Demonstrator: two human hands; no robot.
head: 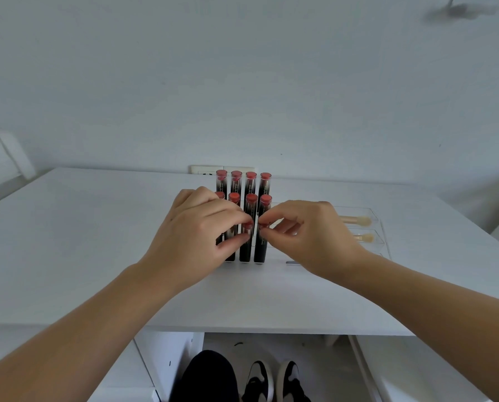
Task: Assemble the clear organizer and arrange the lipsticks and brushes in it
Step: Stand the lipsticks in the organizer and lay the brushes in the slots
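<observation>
White tabletop [97,256] fills the middle of the frame, with a pale wall [242,82] behind it. At the bottom centre, under the table edge, you can see your dark trouser leg [207,375] and two black-and-white shoes [274,381] on the floor.

Your two forearms come up from the lower corners and meet just above the centre. Your left hand [197,227] has its fingers curled and its thumb tucked under, pinching the top of a lipstick [246,242] in the front row. Your right hand [306,230] sits just beside it, fingertips drawn together in a pinch on the top of the next lipstick [261,242] to the right. The two hands nearly touch at the fingertips.

These lipsticks stand upright in the clear organizer [271,261], whose thin front edge barely shows on the table. They are dark tubes with red tips under clear caps. Behind the front row stands a second row [251,200], and behind that a third row of four [243,177], each row higher in the frame.

To the right of centre, behind your right hand, lie clear trays [371,211] holding brushes [358,219] on their sides, pale tips pointing right.

Farthest back, a white wall socket [204,169] sits at the table's rear edge.
</observation>
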